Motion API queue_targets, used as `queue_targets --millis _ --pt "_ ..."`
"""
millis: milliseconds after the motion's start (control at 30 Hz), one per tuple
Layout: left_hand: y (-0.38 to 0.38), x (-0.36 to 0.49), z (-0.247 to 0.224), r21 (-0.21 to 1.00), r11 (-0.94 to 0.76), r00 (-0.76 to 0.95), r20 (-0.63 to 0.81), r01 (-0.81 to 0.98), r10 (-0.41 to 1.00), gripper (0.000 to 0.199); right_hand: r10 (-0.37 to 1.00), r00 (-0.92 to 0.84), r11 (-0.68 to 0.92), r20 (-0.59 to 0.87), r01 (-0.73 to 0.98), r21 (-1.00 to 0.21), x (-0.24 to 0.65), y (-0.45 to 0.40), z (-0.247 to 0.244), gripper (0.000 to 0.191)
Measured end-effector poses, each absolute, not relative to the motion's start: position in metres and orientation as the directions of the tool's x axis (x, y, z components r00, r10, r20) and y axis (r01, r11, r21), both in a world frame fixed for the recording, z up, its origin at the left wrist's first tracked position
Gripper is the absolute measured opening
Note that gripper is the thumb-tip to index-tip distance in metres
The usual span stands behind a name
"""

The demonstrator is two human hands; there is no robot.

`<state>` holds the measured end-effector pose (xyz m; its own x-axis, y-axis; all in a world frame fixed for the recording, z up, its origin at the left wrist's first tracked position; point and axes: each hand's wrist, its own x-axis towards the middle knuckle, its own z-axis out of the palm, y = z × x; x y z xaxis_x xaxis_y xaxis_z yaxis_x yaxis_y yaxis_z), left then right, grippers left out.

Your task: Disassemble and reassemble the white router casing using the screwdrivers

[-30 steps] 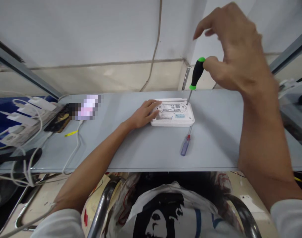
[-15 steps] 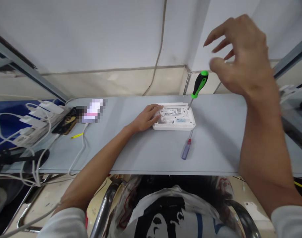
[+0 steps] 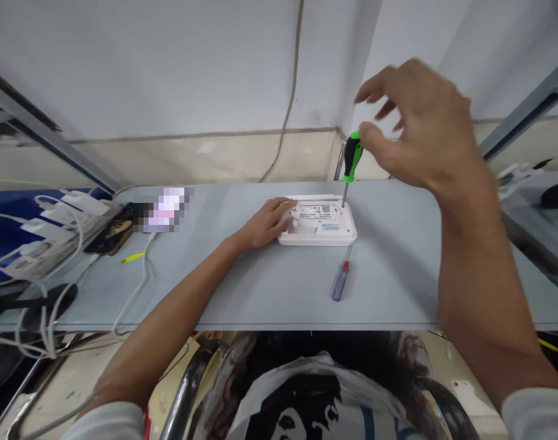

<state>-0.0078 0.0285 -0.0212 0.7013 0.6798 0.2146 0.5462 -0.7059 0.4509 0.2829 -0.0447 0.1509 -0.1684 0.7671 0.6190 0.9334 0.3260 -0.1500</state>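
A white plastic device (image 3: 329, 237) with vents and labels lies on the grey table. My left hand (image 3: 267, 223) rests on its left end, fingers apart. A green and black screwdriver (image 3: 353, 157) stands nearly upright, its tip at the device's upper right corner. Beside and above its handle is my right hand (image 3: 411, 125), fingers spread and curved, the thumb close to the handle's top; whether it touches cannot be made out. A second screwdriver with a clear purple handle (image 3: 340, 282) lies in front of the device, its tip end at the device's front edge.
On the left are a lit phone (image 3: 166, 209) with a white cable, a dark phone (image 3: 113, 232), a yellow tie (image 3: 132, 257) and a power strip (image 3: 35, 253) with white chargers. A wall stands behind the table (image 3: 260, 299); metal posts rise at both sides.
My right hand has moved down and left, closer to the screwdriver's handle. The green and black screwdriver now leans less to the right. My left hand stays on the device.
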Motion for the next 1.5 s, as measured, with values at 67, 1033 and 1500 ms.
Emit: queue_targets --millis 67,1033,1500 --pt "0.028 -0.007 -0.021 0.447 -0.71 0.7 0.225 0.544 0.678 0.065 0.856 -0.163 0.246 0.49 0.963 -0.11 0.282 -0.033 0.144 0.035" --pt "0.027 -0.005 -0.02 0.461 -0.697 0.695 0.212 0.548 0.687 0.066 0.79 -0.152 0.289 0.594 0.947 -0.142 0.286 -0.022 0.139 0.026" --pt "0.028 -0.006 -0.021 0.453 -0.705 0.7 0.215 0.546 0.681 0.067 0.809 -0.218 0.312 0.546 0.946 -0.085 0.283 -0.022 0.136 0.036"
